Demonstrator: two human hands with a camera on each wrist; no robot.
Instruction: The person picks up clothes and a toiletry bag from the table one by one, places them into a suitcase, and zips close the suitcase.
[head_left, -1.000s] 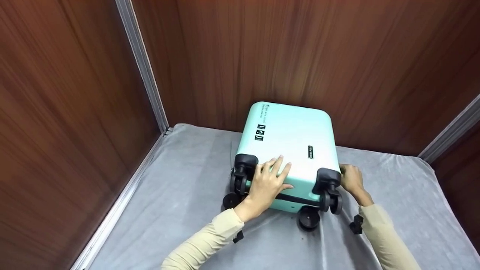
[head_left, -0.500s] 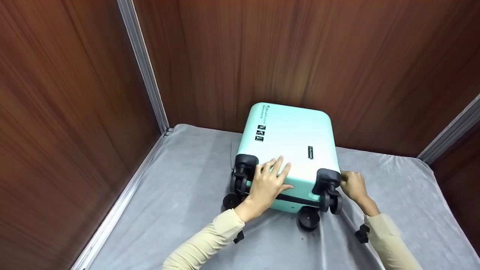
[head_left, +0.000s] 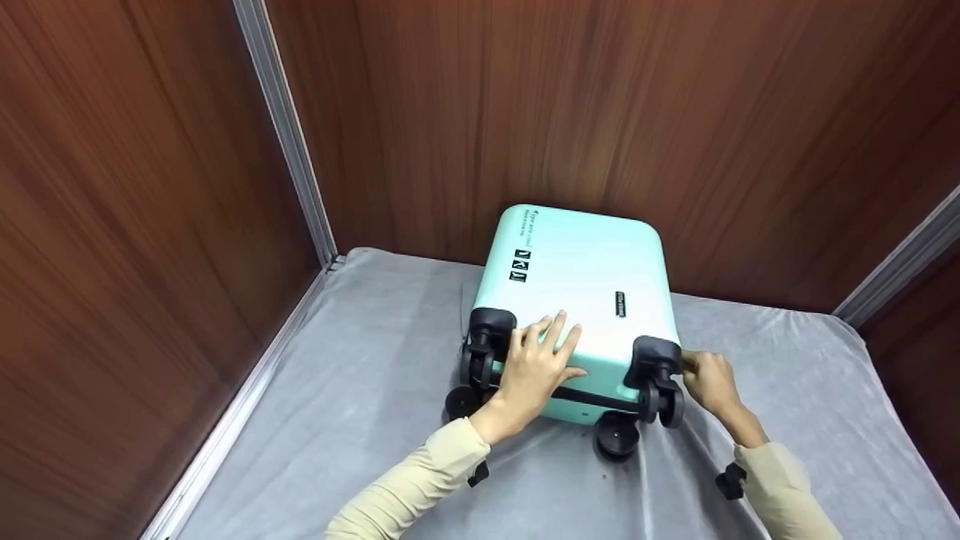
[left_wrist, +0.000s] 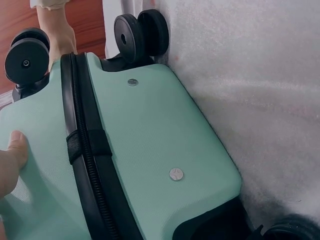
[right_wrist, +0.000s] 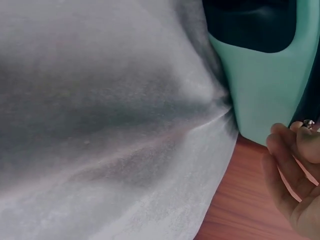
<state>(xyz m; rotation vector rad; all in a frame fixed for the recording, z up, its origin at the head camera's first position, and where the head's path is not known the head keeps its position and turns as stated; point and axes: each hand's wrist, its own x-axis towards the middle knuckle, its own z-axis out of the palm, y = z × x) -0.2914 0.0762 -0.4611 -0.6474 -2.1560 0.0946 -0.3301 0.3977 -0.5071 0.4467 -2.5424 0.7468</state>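
Note:
A mint-green suitcase (head_left: 581,255) lies on its side, its black wheels (head_left: 660,401) facing me. My left hand (head_left: 532,371) rests with spread fingers on the upper shell by the wheel end, its thumb (left_wrist: 18,147) against the end face in the left wrist view. On the far right side, my right hand (head_left: 711,382) pinches a small shiny zipper pull (right_wrist: 308,123) between thumb and forefinger. The black zipper (left_wrist: 82,130) runs round the middle of the case, with a short fabric tab across it.
Grey cloth (head_left: 360,420) covers the surface beneath the case and wrinkles near it. A wood-grain panel (head_left: 420,135) stands right behind the suitcase, with more panels and metal edge strips (head_left: 289,127) at both sides.
My right hand has slid along the suitcase's right side toward me, nearer the front wheels, with the zipper pull. The left hand and the case stay put.

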